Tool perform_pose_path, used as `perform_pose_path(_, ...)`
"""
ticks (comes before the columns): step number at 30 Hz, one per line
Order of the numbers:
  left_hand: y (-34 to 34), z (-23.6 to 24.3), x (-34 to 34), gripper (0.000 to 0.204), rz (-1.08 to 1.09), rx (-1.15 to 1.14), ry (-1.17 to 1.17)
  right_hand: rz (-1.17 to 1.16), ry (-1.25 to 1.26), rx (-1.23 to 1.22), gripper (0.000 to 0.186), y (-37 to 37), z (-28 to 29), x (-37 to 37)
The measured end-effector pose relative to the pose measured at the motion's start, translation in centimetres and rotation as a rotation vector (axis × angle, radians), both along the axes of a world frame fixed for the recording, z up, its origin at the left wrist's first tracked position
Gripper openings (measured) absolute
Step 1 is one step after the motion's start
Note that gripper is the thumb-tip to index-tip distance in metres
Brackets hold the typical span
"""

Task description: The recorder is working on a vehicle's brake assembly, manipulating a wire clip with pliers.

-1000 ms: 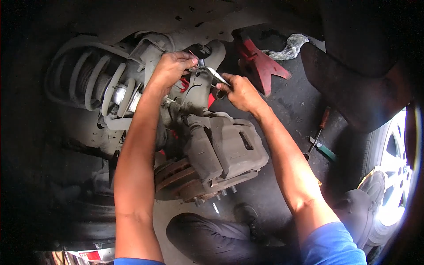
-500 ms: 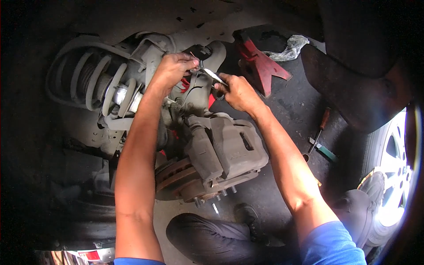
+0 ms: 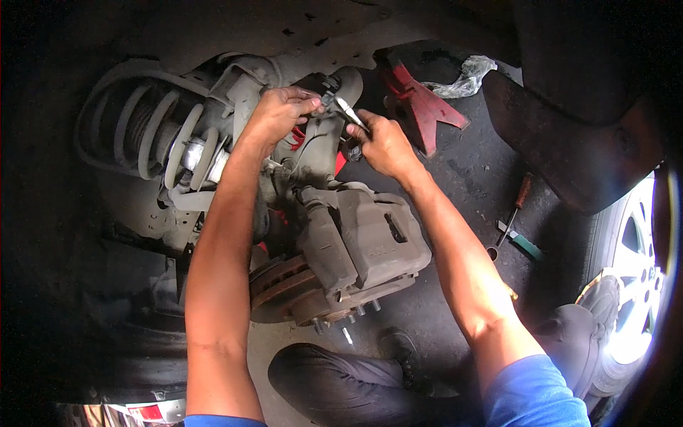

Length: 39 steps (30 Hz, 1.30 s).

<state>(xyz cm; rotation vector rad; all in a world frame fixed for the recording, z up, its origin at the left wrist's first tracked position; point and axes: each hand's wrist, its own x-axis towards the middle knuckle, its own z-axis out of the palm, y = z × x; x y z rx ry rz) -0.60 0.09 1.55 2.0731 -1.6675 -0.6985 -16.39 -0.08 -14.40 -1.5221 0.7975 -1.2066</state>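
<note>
My left hand (image 3: 281, 117) is closed, with thumb and fingertips pinching a small grey part (image 3: 327, 98) that looks like a wire connector. From the right, my right hand (image 3: 385, 146) grips a slim tool with a silver-white tip (image 3: 348, 112). Its tip points at the grey part, with a narrow gap between them. The tool's handle is mostly hidden in my fist, so its exact kind is unclear. Below both hands sits a dusty brake caliper (image 3: 384, 242) over a rusty brake disc (image 3: 281, 288) with wheel studs. A coil spring (image 3: 153, 135) surrounds the strut left of my left forearm.
A red jack stand (image 3: 430, 110) stands on the floor beyond my right hand, with crumpled clear plastic (image 3: 469, 77) behind it. An orange-handled screwdriver (image 3: 523, 192) and a green-handled tool (image 3: 526, 245) lie at right. A wheel (image 3: 637, 285) is at the far right.
The tool in my right hand has drawn slightly back from the grey part, and its tip has turned a little. My left hand keeps its pinch in nearly the same place.
</note>
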Motion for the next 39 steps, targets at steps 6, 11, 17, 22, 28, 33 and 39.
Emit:
perform_pose_path(6,0.0,0.0,0.2,0.027,-0.001,0.007,-0.033,0.115,0.109,-0.018,0.030,0.3,-0.5,0.2)
perform_pose_path(11,-0.2,-0.1,0.3,0.028,-0.014,0.002,-0.023,0.138,0.104,-0.022,0.031,0.0,-0.5,-0.8)
perform_pose_path(17,-0.3,-0.1,0.3,0.026,-0.014,0.013,-0.063,0.165,0.062,-0.051,0.028,-0.2,0.2,-0.4)
perform_pose_path(22,-0.4,-0.3,0.5,0.024,-0.016,-0.024,-0.055,0.151,0.130,-0.035,0.027,-0.1,0.1,-0.4)
perform_pose_path(28,-0.5,-0.5,0.5,0.024,-0.013,-0.005,-0.057,0.166,0.061,-0.047,0.026,0.1,0.3,-0.1)
perform_pose_path(33,-0.3,-0.4,0.4,0.024,-0.007,0.009,-0.103,0.135,0.104,-0.047,0.025,0.0,0.7,0.3)
perform_pose_path(39,-0.3,-0.4,0.5,0.023,0.019,0.020,-0.084,0.083,0.147,-0.077,0.026,0.3,0.8,0.9)
